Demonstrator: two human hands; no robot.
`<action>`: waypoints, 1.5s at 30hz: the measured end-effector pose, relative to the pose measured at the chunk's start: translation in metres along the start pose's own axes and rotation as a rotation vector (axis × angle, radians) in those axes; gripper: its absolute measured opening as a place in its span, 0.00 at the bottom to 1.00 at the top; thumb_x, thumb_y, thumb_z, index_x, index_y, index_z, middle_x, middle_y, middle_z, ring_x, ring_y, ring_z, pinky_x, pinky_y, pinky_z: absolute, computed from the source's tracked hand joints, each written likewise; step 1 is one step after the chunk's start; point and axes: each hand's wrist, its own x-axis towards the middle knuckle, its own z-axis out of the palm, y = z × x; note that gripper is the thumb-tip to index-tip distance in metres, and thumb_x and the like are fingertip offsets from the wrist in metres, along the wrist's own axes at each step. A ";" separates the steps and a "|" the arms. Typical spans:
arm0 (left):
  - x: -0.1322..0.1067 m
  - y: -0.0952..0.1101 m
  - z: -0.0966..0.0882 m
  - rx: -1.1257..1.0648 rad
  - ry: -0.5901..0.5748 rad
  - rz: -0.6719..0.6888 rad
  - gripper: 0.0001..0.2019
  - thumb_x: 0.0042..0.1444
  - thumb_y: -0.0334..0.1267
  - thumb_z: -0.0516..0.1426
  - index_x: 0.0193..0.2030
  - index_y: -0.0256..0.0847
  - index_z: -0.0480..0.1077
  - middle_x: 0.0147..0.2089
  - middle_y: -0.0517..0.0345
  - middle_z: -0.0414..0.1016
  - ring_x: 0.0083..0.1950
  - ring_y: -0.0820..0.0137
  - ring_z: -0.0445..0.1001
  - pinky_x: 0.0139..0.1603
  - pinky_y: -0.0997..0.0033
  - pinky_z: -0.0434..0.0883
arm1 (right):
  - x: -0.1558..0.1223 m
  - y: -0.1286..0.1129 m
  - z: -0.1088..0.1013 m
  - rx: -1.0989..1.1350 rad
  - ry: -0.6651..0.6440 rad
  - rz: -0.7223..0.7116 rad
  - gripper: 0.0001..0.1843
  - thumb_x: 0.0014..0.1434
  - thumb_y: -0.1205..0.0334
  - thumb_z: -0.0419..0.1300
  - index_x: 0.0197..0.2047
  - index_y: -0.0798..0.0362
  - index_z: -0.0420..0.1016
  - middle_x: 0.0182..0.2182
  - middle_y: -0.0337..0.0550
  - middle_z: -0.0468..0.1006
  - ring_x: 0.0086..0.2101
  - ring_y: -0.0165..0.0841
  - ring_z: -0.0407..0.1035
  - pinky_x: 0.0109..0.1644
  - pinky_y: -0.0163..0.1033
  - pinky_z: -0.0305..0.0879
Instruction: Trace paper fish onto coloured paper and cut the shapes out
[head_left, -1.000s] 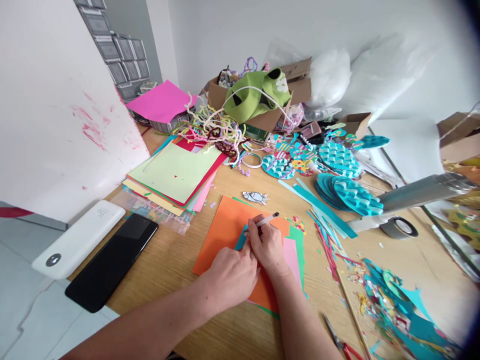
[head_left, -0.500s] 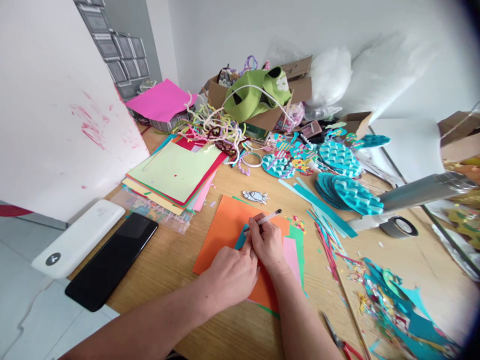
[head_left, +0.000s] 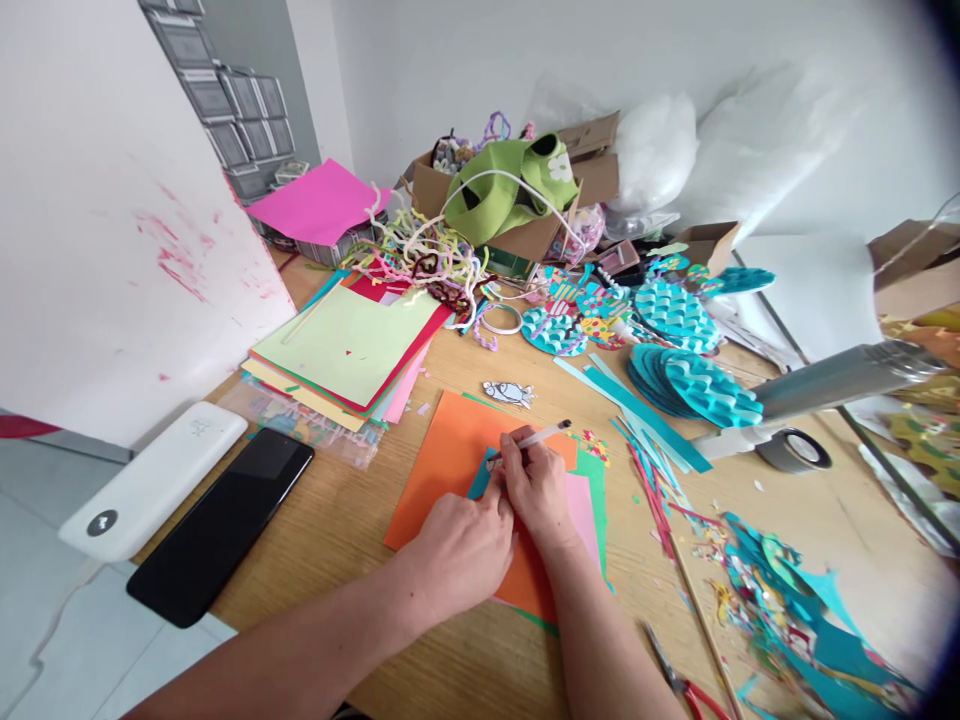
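Observation:
My right hand [head_left: 536, 485] is closed around a slim white pen [head_left: 541, 435] with a dark end. Its tip is down at a small blue paper piece [head_left: 480, 478], which my hands partly cover. Fingers curled, my left hand [head_left: 466, 550] lies against the right one and holds the blue piece down. Under both hands is an orange sheet [head_left: 427, 470], with pink paper [head_left: 580, 505] and green paper [head_left: 595, 470] showing at its right side. A small fish-shaped paper cutout [head_left: 508, 393] lies just beyond the orange sheet.
A black phone [head_left: 225, 525] and a white power bank [head_left: 154, 480] lie at left. Stacked coloured sheets [head_left: 341, 345] are behind them. To the right are blue paper discs [head_left: 712, 388], a metal flask [head_left: 847, 380], paper scraps [head_left: 780, 580] and red-handled scissors [head_left: 679, 683].
The pen has tilted a little, its dark end shifting slightly right. Both hands stay in nearly the same place; the whole view has shifted slightly.

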 end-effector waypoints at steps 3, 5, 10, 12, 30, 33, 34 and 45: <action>-0.001 -0.001 0.000 0.002 0.013 0.014 0.21 0.64 0.36 0.43 0.59 0.29 0.63 0.57 0.29 0.65 0.34 0.64 0.76 0.25 0.69 0.68 | 0.000 -0.001 0.000 -0.008 -0.007 -0.010 0.15 0.63 0.52 0.48 0.27 0.50 0.62 0.19 0.39 0.73 0.20 0.31 0.69 0.26 0.34 0.63; -0.001 -0.001 0.000 0.001 0.011 0.019 0.20 0.64 0.36 0.42 0.57 0.30 0.64 0.57 0.30 0.66 0.34 0.64 0.76 0.24 0.69 0.67 | 0.000 -0.001 0.001 -0.019 -0.010 -0.018 0.15 0.63 0.53 0.48 0.27 0.50 0.62 0.19 0.39 0.73 0.20 0.31 0.69 0.27 0.34 0.63; 0.000 0.000 -0.003 -0.013 -0.028 0.012 0.19 0.64 0.36 0.43 0.57 0.31 0.65 0.56 0.31 0.67 0.34 0.64 0.76 0.25 0.69 0.68 | 0.000 0.000 0.001 -0.055 -0.009 -0.048 0.16 0.63 0.53 0.48 0.27 0.50 0.62 0.18 0.39 0.72 0.20 0.31 0.69 0.27 0.34 0.62; 0.000 0.000 -0.004 -0.019 -0.043 0.003 0.19 0.64 0.35 0.44 0.57 0.31 0.64 0.55 0.31 0.67 0.35 0.64 0.76 0.26 0.69 0.68 | 0.000 0.001 0.001 -0.065 -0.009 -0.055 0.16 0.63 0.52 0.48 0.27 0.50 0.62 0.18 0.39 0.72 0.20 0.31 0.68 0.26 0.34 0.62; 0.003 -0.007 -0.007 -0.045 -0.032 -0.065 0.17 0.64 0.42 0.44 0.47 0.35 0.68 0.60 0.38 0.64 0.30 0.68 0.76 0.28 0.68 0.70 | 0.001 -0.009 -0.010 0.448 0.530 0.027 0.13 0.64 0.50 0.49 0.40 0.51 0.64 0.22 0.32 0.67 0.18 0.26 0.63 0.22 0.32 0.60; 0.004 -0.010 -0.005 -0.070 0.012 -0.087 0.17 0.64 0.43 0.45 0.47 0.36 0.69 0.61 0.41 0.64 0.31 0.68 0.76 0.29 0.68 0.70 | 0.007 -0.012 -0.017 0.431 0.462 0.042 0.13 0.64 0.51 0.49 0.43 0.51 0.66 0.25 0.35 0.71 0.21 0.28 0.67 0.26 0.34 0.65; 0.004 -0.011 -0.004 -0.080 0.033 -0.088 0.16 0.63 0.43 0.45 0.47 0.36 0.69 0.61 0.43 0.64 0.32 0.68 0.76 0.30 0.67 0.71 | 0.008 -0.012 -0.020 0.393 0.417 0.056 0.13 0.64 0.52 0.50 0.42 0.52 0.66 0.26 0.37 0.72 0.23 0.29 0.68 0.28 0.35 0.66; 0.010 -0.022 0.006 -0.421 0.258 -0.113 0.13 0.61 0.42 0.51 0.49 0.44 0.69 0.42 0.56 0.77 0.39 0.67 0.76 0.36 0.71 0.68 | -0.024 0.011 -0.039 -0.187 -0.039 -0.135 0.11 0.57 0.69 0.53 0.43 0.50 0.68 0.38 0.44 0.78 0.41 0.36 0.70 0.45 0.41 0.65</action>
